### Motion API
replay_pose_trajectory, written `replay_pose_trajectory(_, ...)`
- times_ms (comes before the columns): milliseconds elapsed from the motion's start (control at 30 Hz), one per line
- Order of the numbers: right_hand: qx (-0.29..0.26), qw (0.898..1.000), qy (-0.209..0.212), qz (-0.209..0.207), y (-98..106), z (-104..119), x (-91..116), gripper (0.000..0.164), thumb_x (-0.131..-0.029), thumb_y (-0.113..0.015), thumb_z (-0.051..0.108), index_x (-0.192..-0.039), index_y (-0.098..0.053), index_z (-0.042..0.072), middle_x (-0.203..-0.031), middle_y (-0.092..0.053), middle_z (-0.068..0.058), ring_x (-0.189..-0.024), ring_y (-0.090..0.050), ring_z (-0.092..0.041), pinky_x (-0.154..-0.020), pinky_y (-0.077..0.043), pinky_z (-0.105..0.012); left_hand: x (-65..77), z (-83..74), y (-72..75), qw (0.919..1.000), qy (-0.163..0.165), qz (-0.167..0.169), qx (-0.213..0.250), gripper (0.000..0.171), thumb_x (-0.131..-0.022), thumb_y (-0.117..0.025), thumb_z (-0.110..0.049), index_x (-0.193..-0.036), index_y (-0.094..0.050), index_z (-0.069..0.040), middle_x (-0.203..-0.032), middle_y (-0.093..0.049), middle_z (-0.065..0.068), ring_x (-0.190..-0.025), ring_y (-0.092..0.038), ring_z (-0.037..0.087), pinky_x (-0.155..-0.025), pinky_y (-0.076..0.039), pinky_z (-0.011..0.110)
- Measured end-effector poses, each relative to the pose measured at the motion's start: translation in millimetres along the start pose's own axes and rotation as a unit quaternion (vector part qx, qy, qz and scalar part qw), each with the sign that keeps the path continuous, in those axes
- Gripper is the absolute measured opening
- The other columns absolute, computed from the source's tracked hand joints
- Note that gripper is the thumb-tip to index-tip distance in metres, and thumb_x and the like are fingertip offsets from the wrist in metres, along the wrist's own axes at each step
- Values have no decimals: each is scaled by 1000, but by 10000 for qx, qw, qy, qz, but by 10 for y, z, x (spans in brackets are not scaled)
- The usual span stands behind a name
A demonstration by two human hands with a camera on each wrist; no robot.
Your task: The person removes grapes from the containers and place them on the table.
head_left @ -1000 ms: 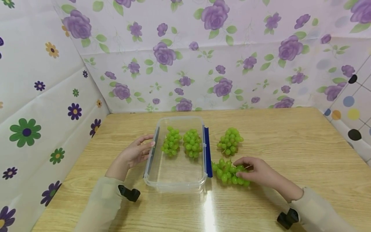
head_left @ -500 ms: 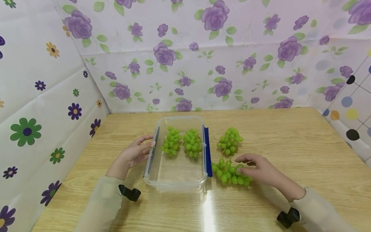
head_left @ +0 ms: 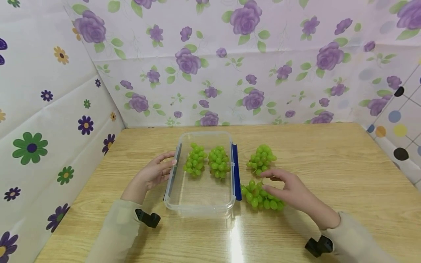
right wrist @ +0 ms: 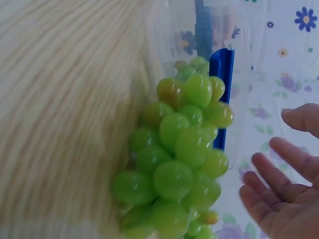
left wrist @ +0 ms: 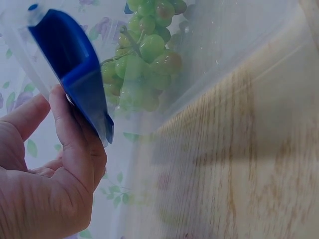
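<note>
My left hand (head_left: 154, 173) rests its relaxed fingers against the left side of a clear plastic food container (head_left: 204, 209). In the left wrist view its fingertips touch the blue locking flap (left wrist: 92, 82). Two bunches of green grapes, a left one (head_left: 194, 160) and a right one (head_left: 219, 163), lie inside the container. My right hand (head_left: 291, 188) hovers over a near bunch of grapes (head_left: 260, 197) on the table, fingers spread and holding nothing. The right wrist view shows that hand (right wrist: 286, 191) apart from the grapes (right wrist: 174, 154). Just beyond lies a far bunch (head_left: 262, 157).
The container's right blue flap (head_left: 236, 171) hangs outward, close beside the near bunch. The wooden table (head_left: 315, 153) meets a flowered cloth (head_left: 210, 73) at the back and another flowered cloth (head_left: 49, 120) on the left.
My right hand has come off the near bunch of grapes, its fingers opening, and has shifted slightly up and left. The left hand and the container have stayed in place.
</note>
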State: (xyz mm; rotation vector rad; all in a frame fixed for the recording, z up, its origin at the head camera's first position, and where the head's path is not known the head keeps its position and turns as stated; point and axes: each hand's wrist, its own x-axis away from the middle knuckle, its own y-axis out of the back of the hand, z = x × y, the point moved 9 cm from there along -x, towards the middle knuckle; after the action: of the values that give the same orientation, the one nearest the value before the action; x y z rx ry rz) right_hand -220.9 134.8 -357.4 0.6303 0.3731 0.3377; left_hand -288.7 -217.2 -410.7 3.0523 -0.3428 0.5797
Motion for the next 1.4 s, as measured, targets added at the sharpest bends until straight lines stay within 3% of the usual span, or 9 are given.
replay_pose_trajectory(200,111,9962,744,-432,9,230,-96,24,-88,-67,8,-112,-66,12,-107,-67,2,-100,-59,-13,-85,-51,-37,7,3,-9,10000,1,-1,9,62,-96,-58,-23,-149,-27,-13,-93,-55,-5,-71,-58,2,-66,-51,18)
replay_pose_trajectory(333,98,9899,1286,-583,0,353,-149,29,-84,-69,1,-112,-66,11,-106,-66,0,-96,-58,-4,-82,-51,-26,4,8,-5,10000,-4,8,-7,62,-96,-58,-24,-148,-27,-13,-96,-53,-5,-72,-58,2,-67,-51,18)
replay_pose_trajectory(767,528,9733,2186,-466,-134,571,-315,34,-77,-76,4,-109,-66,5,-107,-66,-6,-98,-58,-17,-79,-52,-33,8,11,6,10000,2,-5,-2,62,-95,-59,-25,-148,-28,-14,-101,-53,-5,-76,-59,2,-69,-50,19)
replay_pose_trajectory(933,676,9687,2362,-363,-162,623,-332,35,-77,-77,4,-110,-65,6,-107,-64,-4,-96,-56,-16,-76,-50,-30,7,0,-9,10000,-17,34,6,63,-96,-59,-25,-148,-27,-13,-96,-54,-5,-72,-58,2,-67,-50,18)
replay_pose_trajectory(1400,1291,9507,2820,-51,-179,801,-445,37,-76,-77,3,-110,-65,5,-108,-62,-7,-102,-57,-22,-81,-51,-37,9,-3,-3,10000,-21,8,-66,62,-96,-58,-25,-149,-27,-13,-94,-51,-5,-69,-54,2,-65,-49,17)
